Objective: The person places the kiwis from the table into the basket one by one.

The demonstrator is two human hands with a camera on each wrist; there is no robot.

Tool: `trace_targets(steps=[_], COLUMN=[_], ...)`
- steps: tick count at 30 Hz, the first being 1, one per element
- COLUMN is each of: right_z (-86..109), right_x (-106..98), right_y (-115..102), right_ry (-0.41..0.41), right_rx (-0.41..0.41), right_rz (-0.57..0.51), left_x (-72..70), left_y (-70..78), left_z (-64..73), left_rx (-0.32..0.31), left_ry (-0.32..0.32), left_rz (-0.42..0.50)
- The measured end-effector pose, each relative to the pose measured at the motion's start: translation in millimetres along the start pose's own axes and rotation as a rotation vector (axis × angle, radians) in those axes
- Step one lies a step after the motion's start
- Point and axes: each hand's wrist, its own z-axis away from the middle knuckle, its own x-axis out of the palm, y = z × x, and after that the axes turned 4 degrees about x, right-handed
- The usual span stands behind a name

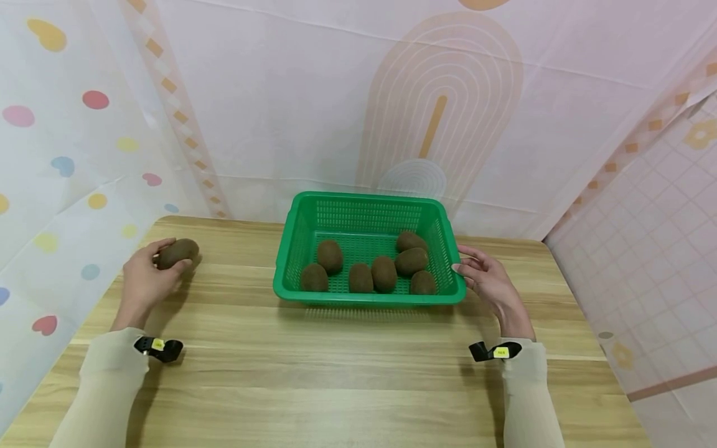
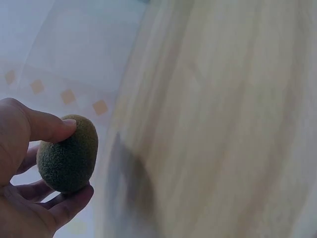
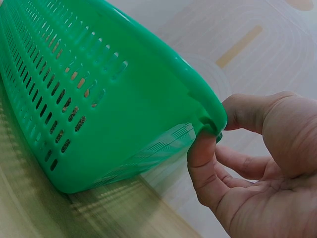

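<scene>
A brown fuzzy kiwi (image 2: pixel 68 158) is held between the thumb and fingers of my left hand (image 1: pixel 147 274), over the left part of the table. In the left wrist view the thumb lies across its upper side, fingers beneath. My right hand (image 1: pixel 488 280) pinches the right rim of a green plastic basket (image 1: pixel 370 298), thumb on one side and fingers curled under the edge, as the right wrist view shows. Inside the basket lie several more kiwis (image 1: pixel 384 274), some grouped at the right, two at the left.
The wooden table (image 1: pixel 325 379) reaches back to a patterned cloth wall (image 1: pixel 269 112) close behind the basket. Side walls stand at left and right, the left one with coloured dots. Each wrist wears a black camera strap (image 1: pixel 159 348).
</scene>
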Motion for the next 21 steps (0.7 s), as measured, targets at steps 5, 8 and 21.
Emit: trace_targets(steps=[5,8,21], right_z=[0.1,0.2,0.4], right_x=[0,0,1], right_y=[-1,-1,-1], right_ry=[0.005,0.011,0.001], right_rx=[0.014,0.018,-0.002], right_rz=[0.013,0.018,-0.002], left_x=[0.4,0.6,6.8], left_y=[16.0,26.8,69.5], left_z=[0.3,0.9,1.2], left_rx=[0.044,0.08,0.195], left_ry=[0.01,0.017,0.046], left_rz=[0.015,0.023,0.069])
